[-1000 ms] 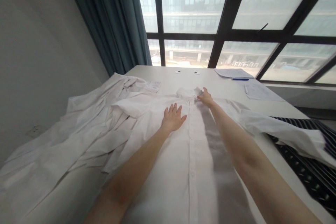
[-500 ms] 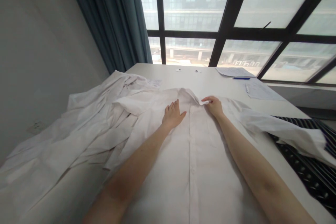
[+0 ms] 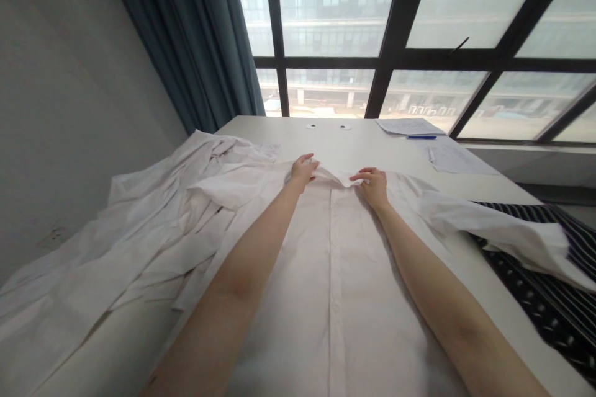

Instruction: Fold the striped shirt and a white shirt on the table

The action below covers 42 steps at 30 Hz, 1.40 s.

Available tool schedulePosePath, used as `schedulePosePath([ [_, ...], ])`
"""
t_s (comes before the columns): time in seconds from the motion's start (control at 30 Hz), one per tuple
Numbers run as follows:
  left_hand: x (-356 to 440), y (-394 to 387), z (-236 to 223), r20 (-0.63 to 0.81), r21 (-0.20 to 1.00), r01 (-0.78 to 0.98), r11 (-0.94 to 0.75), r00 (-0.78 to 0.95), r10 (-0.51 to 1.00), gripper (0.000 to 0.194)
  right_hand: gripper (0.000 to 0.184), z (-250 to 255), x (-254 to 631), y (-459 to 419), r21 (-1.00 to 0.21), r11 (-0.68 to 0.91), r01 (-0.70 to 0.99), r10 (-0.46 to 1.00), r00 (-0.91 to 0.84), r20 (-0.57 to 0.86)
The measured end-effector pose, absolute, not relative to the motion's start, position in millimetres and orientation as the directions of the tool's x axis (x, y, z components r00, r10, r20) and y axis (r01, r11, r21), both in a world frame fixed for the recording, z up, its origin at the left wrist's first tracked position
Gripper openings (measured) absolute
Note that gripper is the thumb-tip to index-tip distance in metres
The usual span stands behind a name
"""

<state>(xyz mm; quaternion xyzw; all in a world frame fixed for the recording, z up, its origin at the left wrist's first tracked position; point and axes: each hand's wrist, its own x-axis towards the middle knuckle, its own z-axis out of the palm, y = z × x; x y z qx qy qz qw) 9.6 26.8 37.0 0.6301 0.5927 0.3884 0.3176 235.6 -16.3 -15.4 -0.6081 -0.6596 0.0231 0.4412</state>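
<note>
A white button-up shirt [image 3: 307, 273] lies front side up on the table, its button strip running toward me and its collar at the far end. My left hand [image 3: 303, 170] is closed on the left part of the collar, fingertips bent over the cloth. On the collar's right part, my right hand [image 3: 372, 186] pinches the edge between thumb and fingers. Between the two hands the collar edge dips slightly. One sleeve stretches out to the right, over dark striped fabric [image 3: 549, 285].
A heap of white garments [image 3: 153, 211] lies to the left. Papers [image 3: 460, 155] and a blue pen [image 3: 421, 137] rest at the far right of the white table [image 3: 265, 127]. Two small white oval pieces lie near its far edge. A curtain [image 3: 200, 43] and windows stand behind.
My left hand has moved forward from lying spread on the shirt front to gripping the collar. My right hand keeps its hold on the collar. The view has shifted slightly.
</note>
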Motion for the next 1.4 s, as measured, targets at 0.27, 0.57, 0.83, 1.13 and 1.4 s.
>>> schedulePosePath([
  [0.27, 0.7, 16.7, 11.8, 0.22, 0.615, 0.769, -0.177, 0.048, 0.974, 0.041, 0.033, -20.3, 237.0, -11.1, -0.611, 0.25, 0.752, 0.824, 0.167, 0.542],
  [0.57, 16.2, -1.6, 3.6, 0.148, 0.223, 0.876, -0.428, 0.404, 0.903, 0.053, 0.014, -26.0, 231.3, -6.8, -0.559, 0.249, 0.791, 0.859, 0.086, 0.504],
  [0.83, 14.3, 1.2, 2.1, 0.076, 0.162, 0.894, -0.417, 0.41, 0.909, 0.059, 0.038, -6.4, 220.6, -24.8, -0.365, 0.194, 0.911, 0.868, 0.015, 0.497],
  [1.13, 16.2, -2.9, 3.8, 0.112, 0.129, 0.921, -0.368, 0.355, 0.928, 0.061, 0.048, -3.7, 205.4, -30.7, -0.184, 0.175, 0.967, 0.968, -0.135, 0.209],
  [1.4, 18.2, -4.1, 4.2, 0.107, 0.154, 0.956, -0.251, 0.236, 0.966, 0.067, 0.056, -1.5, 205.6, -33.0, -0.155, 0.006, 0.988, 0.994, 0.011, 0.109],
])
